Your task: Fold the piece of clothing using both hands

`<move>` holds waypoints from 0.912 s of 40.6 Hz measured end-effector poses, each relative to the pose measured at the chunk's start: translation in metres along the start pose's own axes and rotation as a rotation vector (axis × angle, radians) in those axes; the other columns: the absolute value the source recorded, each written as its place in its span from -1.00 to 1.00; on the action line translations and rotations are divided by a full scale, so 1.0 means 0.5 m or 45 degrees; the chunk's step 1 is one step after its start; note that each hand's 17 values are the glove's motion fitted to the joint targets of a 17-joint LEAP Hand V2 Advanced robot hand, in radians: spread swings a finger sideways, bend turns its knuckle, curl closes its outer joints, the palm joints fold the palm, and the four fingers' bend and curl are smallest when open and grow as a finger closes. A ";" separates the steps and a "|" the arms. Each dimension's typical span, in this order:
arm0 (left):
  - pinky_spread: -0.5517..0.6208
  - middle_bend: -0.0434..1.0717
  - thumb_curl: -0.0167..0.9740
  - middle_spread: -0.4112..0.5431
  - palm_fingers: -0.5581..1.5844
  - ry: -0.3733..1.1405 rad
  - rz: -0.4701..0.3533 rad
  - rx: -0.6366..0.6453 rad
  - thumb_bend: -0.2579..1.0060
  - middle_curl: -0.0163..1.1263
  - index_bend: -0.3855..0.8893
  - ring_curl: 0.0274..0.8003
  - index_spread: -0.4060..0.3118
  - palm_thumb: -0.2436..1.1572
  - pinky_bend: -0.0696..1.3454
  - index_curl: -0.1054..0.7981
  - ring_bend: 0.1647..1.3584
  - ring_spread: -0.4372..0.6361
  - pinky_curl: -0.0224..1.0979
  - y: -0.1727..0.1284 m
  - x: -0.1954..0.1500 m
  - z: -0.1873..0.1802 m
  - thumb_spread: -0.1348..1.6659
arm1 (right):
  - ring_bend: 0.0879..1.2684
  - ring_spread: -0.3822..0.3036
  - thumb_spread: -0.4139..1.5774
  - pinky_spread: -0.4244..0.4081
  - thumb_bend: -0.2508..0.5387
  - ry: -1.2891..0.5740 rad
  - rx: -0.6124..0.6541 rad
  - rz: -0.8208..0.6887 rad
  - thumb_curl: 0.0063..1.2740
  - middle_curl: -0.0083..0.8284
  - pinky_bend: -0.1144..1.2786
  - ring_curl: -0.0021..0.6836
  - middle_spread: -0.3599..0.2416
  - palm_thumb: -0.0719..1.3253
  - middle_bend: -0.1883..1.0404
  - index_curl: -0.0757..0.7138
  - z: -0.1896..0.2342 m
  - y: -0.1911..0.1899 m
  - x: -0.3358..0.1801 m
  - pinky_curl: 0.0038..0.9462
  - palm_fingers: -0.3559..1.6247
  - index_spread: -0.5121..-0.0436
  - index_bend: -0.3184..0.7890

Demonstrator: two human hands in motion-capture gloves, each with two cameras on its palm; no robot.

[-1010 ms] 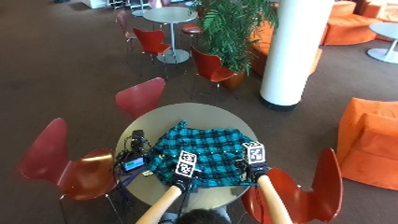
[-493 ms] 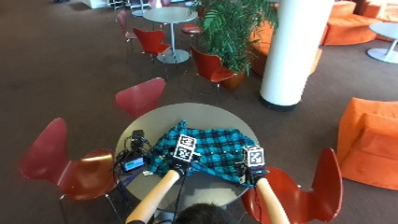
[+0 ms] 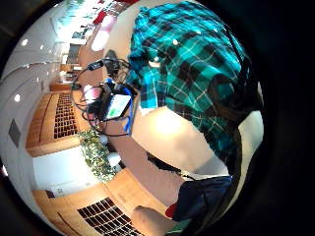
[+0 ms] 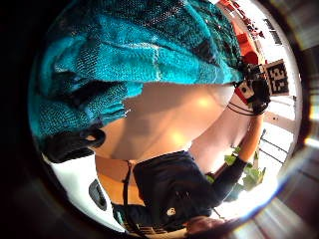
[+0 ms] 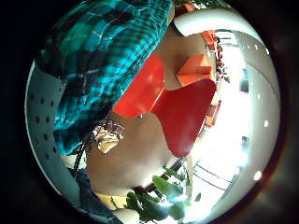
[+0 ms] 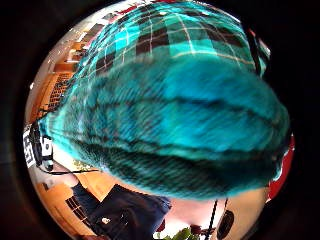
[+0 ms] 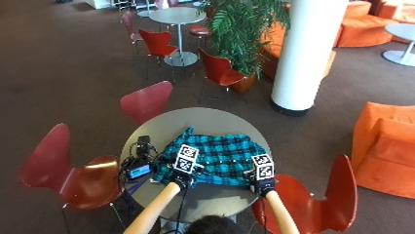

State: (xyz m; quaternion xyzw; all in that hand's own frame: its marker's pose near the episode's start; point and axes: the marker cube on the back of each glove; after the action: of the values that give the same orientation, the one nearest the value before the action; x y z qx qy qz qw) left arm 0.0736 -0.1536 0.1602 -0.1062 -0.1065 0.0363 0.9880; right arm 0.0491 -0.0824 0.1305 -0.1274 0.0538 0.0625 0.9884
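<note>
Both hands at the near edge of the teal plaid shirt [image 7: 211, 156]: left hand [image 7: 182, 177] pinching the hem, right hand [image 7: 262, 184] clamped on a bunched fold at the near right corner. Shirt lies spread on the round table [image 7: 195, 122], electronics box [image 7: 139, 170] with cables just beside it on the left, red chairs [image 7: 148, 100] around

Both forearms reach forward side by side, bare below the black gloves. The left hand [image 7: 183, 174] and the right hand [image 7: 262, 183] are level with each other and well apart, each with fingers curled, gripping cloth at its own spot.
</note>
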 end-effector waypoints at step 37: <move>-0.75 -0.10 -0.05 -0.82 0.62 0.111 -0.255 -0.268 -0.49 0.02 -0.18 0.10 -0.52 0.33 0.11 0.02 -0.12 -0.87 -0.13 -0.080 -0.153 -0.057 0.77 | -0.17 -0.63 -0.40 -0.78 -0.43 0.037 -0.159 0.180 0.15 0.32 -0.18 0.45 -0.54 0.58 0.04 0.55 -0.198 -0.224 -0.063 -0.12 0.62 0.09 0.23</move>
State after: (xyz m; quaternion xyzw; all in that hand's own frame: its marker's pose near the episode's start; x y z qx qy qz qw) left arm 0.0073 -0.2058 0.1262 -0.1996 -0.0768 -0.0787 0.9737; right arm 0.0246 -0.2189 0.0667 -0.1857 0.0730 0.1335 0.9708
